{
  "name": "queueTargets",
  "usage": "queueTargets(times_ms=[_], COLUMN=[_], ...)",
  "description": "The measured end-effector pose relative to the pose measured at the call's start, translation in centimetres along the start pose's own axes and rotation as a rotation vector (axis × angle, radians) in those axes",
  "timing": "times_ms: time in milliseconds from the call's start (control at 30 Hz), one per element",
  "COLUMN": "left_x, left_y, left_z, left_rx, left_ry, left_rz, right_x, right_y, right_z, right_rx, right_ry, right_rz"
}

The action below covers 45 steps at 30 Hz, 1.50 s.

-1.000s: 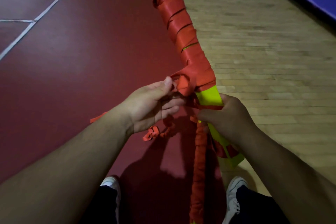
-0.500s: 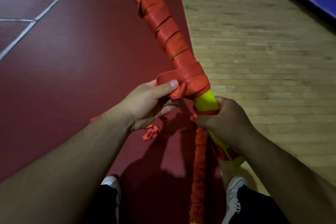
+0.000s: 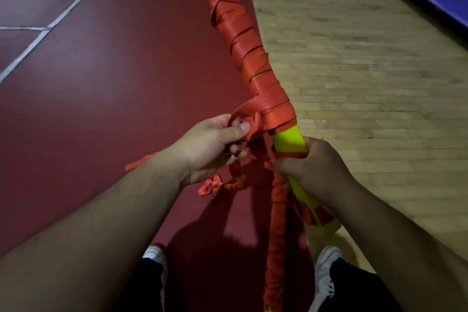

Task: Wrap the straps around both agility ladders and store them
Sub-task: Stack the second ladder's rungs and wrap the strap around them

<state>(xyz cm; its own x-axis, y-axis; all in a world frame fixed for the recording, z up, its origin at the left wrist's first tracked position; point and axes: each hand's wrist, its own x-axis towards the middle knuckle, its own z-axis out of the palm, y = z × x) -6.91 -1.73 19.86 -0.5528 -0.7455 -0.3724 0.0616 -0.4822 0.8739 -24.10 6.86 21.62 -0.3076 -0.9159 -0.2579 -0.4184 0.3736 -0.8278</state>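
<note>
Floor: dark red floor [image 3: 114, 109] lies left of the ladder and wood floor [image 3: 367, 83] lies right of it.
Ladder: the folded ladder [image 3: 243, 40] is held up in the air and points away from the person. Orange strap covers most of it. Only the yellow end [image 3: 288, 140] near the person is bare.
Hanging part: an orange twisted piece [image 3: 276, 230] hangs down under the ladder. I cannot tell if it is the other ladder.
Right hand: the right hand [image 3: 311, 167] grips the yellow end, just below the wrapped part.
Left hand: the left hand [image 3: 210, 147] pinches a strap loop [image 3: 249, 111] just left of the ladder, thumb on top.
Change: a second ago the strap sat bunched up beside the ladder. Now one more turn lies flat round it, and the loop is pulled out sideways.
Meaning: this ladder looks nearly wrapped. Tying off the end likely comes next, then putting it away.
</note>
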Motion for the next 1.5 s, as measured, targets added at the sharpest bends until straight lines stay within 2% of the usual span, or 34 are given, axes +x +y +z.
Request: queueTargets(times_ms=[300,567,733,867,967,1033,1100,1200,1267,1300,1400,1500], left_x=[0.0,0.1,0.1,-0.2,-0.9,-1.0,-0.4,-0.3,-0.5,-0.6,-1.1,-1.3], left_y=[-0.3,-0.1,-0.2,0.1,0.4,0.4,0.3,0.2,0.5,0.7,1.2,1.4], left_z=[0.1,0.2,-0.8,-1.5,-1.0,-1.3,-1.8,-1.6,-1.3,-1.0,-0.6,-1.1], left_rx=[0.148,0.137,0.238,0.127,-0.018,0.158,0.315,0.129,-0.046,-0.054,0.020,0.203], left_ry=[0.045,-0.061,-0.047,-0.122,-0.183,-0.216,-0.121,-0.008,-0.019,-0.007,0.092,0.008], left_rz=[0.027,0.069,0.182,0.197,0.133,0.150,0.177,0.212,0.160,0.133,0.072,0.054], right_x=[-0.4,-0.5,-0.1,0.0,0.0,0.2,0.3,0.3,0.3,0.4,0.5,0.6], right_y=[0.7,0.8,0.9,0.9,0.6,0.5,0.5,0.6,0.6,0.6,0.4,0.4], right_z=[0.3,0.1,-0.3,-0.5,-0.5,-0.8,-1.1,-1.0,-0.8,-0.8,-0.7,-0.8], right_rx=[-0.024,-0.003,0.026,0.080,0.070,0.063,0.048,0.034,0.059,0.072,0.105,0.142], right_ry=[-0.057,-0.033,-0.058,-0.091,-0.095,-0.080,-0.059,-0.062,-0.077,-0.077,-0.064,-0.061], right_rz=[0.019,-0.048,-0.062,-0.070,-0.072,-0.082,-0.094,-0.089,-0.078,-0.071,-0.074,-0.075])
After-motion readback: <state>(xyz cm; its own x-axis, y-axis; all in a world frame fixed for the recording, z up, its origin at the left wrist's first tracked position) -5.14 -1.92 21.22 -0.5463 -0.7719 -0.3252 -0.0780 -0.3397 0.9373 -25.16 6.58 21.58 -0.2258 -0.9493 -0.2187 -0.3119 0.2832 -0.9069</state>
